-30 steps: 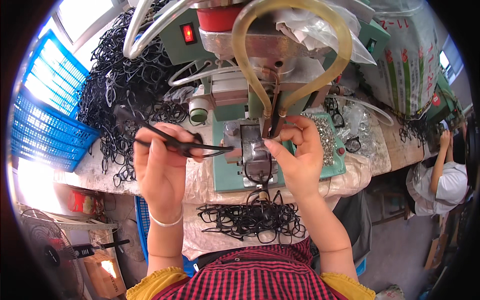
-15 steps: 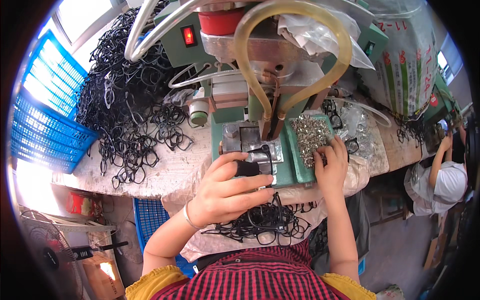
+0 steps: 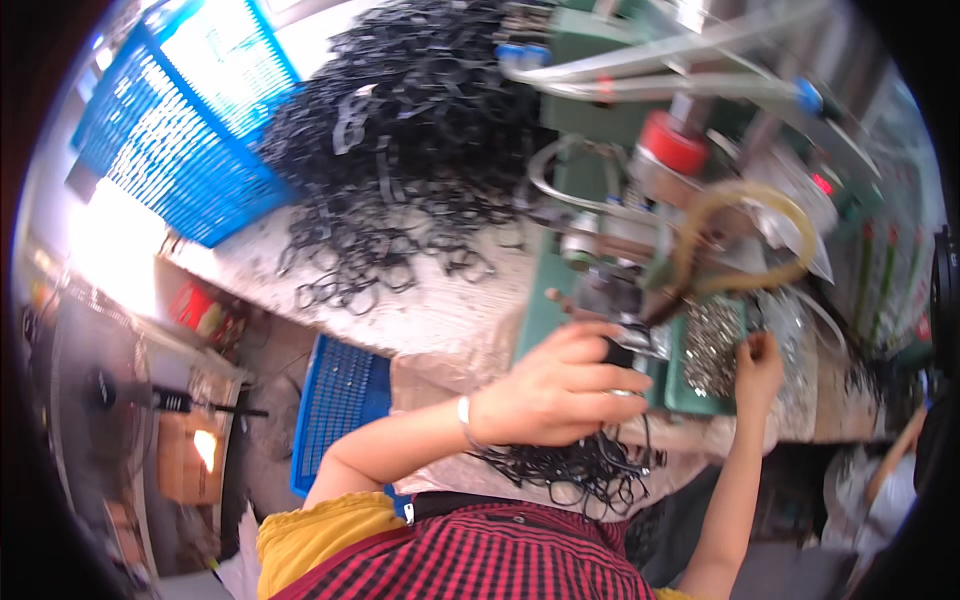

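My left hand [image 3: 565,388], with a black sleeve on one finger and a bracelet at the wrist, reaches to the front of the green press machine [image 3: 545,305]. Its fingers are closed on a black eyeglass frame [image 3: 646,432], mostly hidden and blurred. My right hand [image 3: 760,368] is at the right rim of a green tray [image 3: 690,402] filled with small shiny metal pieces [image 3: 709,350]. Its fingers are curled together, and whatever they pinch is too small to make out. In my lap below lies a bunch of black eyeglass frames [image 3: 560,470].
A large heap of black eyeglass frames [image 3: 410,130] covers the back of the worktable [image 3: 470,320]. Blue baskets [image 3: 190,150] stand at the far left, and another blue basket [image 3: 335,400] is below the table edge. A yellowish hose [image 3: 765,190] loops before the machine. Another person [image 3: 880,490] sits at right.
The whole view has swung left, so the machine appears farther right and blurred. My right hand has moved from among the metal pieces to the tray's right rim. My left hand stays at the machine.
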Demonstrator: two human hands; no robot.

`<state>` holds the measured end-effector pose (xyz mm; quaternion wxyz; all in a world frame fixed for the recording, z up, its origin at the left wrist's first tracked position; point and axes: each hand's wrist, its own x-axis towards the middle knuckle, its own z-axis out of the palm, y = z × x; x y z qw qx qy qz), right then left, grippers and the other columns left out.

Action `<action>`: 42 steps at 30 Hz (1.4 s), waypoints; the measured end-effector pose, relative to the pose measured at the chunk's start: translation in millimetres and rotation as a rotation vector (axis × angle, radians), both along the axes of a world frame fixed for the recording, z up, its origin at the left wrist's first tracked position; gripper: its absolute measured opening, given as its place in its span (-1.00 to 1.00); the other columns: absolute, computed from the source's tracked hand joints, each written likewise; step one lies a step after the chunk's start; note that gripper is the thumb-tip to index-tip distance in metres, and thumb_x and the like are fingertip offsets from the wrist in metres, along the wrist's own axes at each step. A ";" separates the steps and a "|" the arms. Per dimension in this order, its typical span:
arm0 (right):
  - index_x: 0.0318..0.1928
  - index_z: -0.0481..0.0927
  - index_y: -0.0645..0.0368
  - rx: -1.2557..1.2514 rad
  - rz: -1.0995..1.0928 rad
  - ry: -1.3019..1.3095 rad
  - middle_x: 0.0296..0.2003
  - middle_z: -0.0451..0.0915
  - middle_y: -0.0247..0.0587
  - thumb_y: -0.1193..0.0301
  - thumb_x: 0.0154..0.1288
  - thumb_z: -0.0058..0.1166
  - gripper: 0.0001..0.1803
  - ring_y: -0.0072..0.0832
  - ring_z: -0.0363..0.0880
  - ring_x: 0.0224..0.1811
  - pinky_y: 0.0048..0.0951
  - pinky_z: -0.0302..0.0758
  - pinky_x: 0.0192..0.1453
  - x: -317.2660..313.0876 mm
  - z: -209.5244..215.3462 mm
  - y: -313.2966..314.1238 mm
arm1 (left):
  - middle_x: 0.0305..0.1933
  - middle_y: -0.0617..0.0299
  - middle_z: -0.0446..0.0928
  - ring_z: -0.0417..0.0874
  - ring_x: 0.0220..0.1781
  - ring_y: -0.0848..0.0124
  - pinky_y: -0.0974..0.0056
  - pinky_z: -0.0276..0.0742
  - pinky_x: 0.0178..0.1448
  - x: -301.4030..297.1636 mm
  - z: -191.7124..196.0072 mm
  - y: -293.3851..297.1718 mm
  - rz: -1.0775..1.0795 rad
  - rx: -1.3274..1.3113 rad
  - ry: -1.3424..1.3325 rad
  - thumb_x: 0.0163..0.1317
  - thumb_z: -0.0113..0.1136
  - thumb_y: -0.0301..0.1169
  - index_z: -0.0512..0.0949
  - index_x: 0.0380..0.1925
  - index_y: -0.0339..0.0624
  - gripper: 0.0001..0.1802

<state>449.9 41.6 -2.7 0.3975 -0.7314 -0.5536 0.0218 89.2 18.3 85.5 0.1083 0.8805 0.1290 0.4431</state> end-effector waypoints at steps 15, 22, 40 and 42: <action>-0.10 0.64 0.30 0.106 0.186 0.517 -0.26 0.63 -0.37 0.55 0.35 0.17 -0.85 -0.67 0.54 -0.23 -0.62 0.47 -0.09 -60.9 6.9 -23.9 | 0.17 0.05 0.56 0.51 0.12 0.05 0.09 0.40 0.26 -144.1 -26.4 89.2 1.050 -0.027 0.098 0.00 0.39 -0.48 0.70 -0.28 -0.11 -0.78; -0.19 0.63 0.32 0.207 0.009 0.173 -0.30 0.64 -0.29 0.64 0.26 0.17 -0.88 -0.55 0.57 -0.27 -0.53 0.48 -0.11 -44.4 7.6 -76.6 | 0.29 0.02 0.52 0.55 0.03 0.12 0.13 0.41 0.23 -159.2 -90.0 124.1 1.110 0.065 0.078 0.02 0.39 -0.40 0.72 -0.43 -0.12 -0.90; 0.03 0.48 0.31 0.242 0.425 0.631 -0.30 0.66 -0.25 0.62 0.16 0.24 -0.60 -0.55 0.61 -0.23 -0.55 0.47 -0.02 -156.9 71.5 -15.4 | -0.22 0.20 0.53 0.55 -0.29 0.35 0.29 0.48 -0.20 -71.9 -60.8 24.1 0.080 -1.171 -1.160 0.47 0.04 -0.36 0.44 -0.13 -0.09 -0.91; 0.06 0.45 0.33 0.272 0.448 0.758 -0.30 0.66 -0.24 0.62 0.19 0.24 -0.58 -0.57 0.60 -0.22 -0.55 0.46 -0.01 -162.4 69.6 -15.1 | -0.18 0.16 0.54 0.55 -0.24 0.33 0.26 0.50 -0.14 -69.1 -63.1 24.2 0.131 -1.177 -1.181 0.48 0.02 -0.37 0.47 -0.07 -0.12 -0.87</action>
